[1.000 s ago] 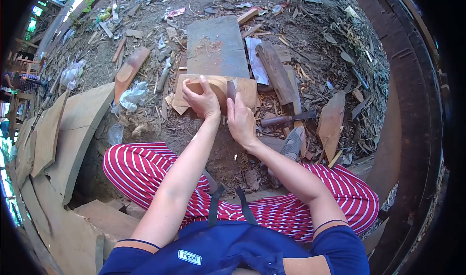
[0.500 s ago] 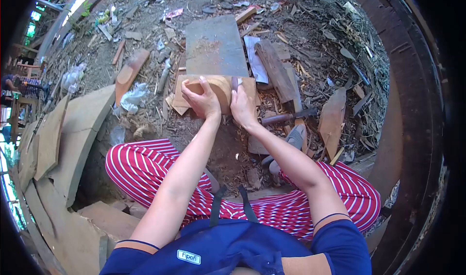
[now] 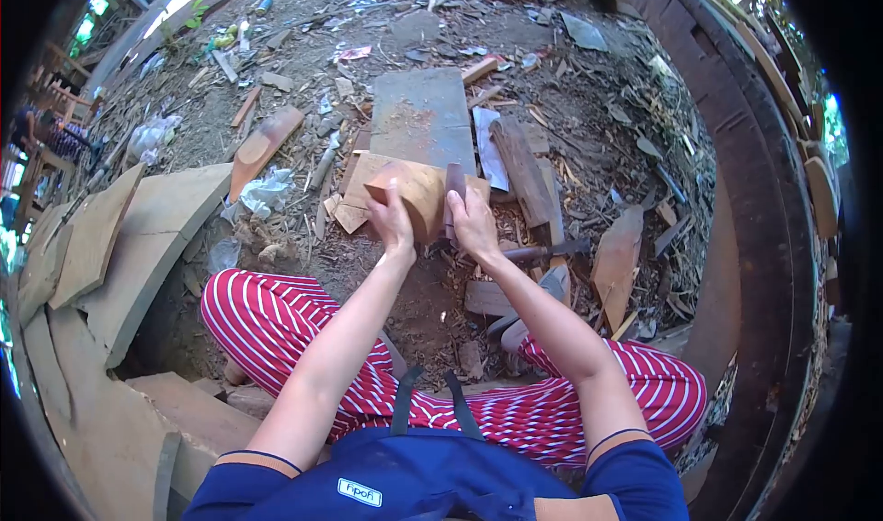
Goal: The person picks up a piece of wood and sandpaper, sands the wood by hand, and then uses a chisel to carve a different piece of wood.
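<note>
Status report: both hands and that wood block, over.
Left hand gripping tan carved wood block, propped on pale flat board. Right hand gripping dark metal blade, set against block. Dark-handled tool on ground beside right hand, clear.

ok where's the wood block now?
Head view, centre: wood block gripped by left hand, dark blade in right hand at its right edge, grey slab just beyond.

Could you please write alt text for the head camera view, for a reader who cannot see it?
A seated person's left hand grips a wooden block while the right hand holds a dark tool against its right edge. The person wears red-striped trousers; a grey slab lies beyond the block, wood scraps all around.
</note>
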